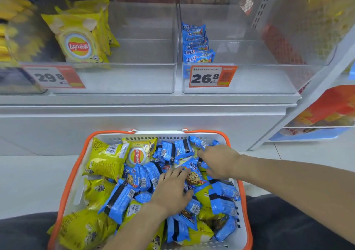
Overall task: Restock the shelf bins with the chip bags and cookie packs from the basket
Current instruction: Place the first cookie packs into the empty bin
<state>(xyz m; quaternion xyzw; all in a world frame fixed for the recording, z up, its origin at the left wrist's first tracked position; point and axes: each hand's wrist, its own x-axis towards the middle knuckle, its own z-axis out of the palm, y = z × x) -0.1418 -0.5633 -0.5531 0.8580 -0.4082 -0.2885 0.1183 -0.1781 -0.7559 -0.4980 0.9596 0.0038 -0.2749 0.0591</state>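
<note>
A white basket with an orange rim point(159, 134) sits in front of me, full of yellow chip bags point(104, 159) and blue cookie packs point(119, 201). Both hands are inside it, among the blue packs right of the middle. My left hand point(172, 190) lies flat on the pile, its fingertips on a cookie pack with a cookie picture point(194, 178). My right hand point(221, 161) reaches in from the right, with fingers and thumb curled around that cookie pack's far end. On the shelf above, the left clear bin point(134, 76) holds a few chip bags point(79, 42). The right clear bin point(259, 78) holds a short row of cookie packs point(197, 44).
Price tags reading 29.8 point(51, 76) and 26.8 point(211, 76) hang on the bin fronts. Another bin of yellow bags point(11, 38) stands at the far left. A white shelf upright point(263, 5) and a side display with orange packaging point(326, 111) are on the right.
</note>
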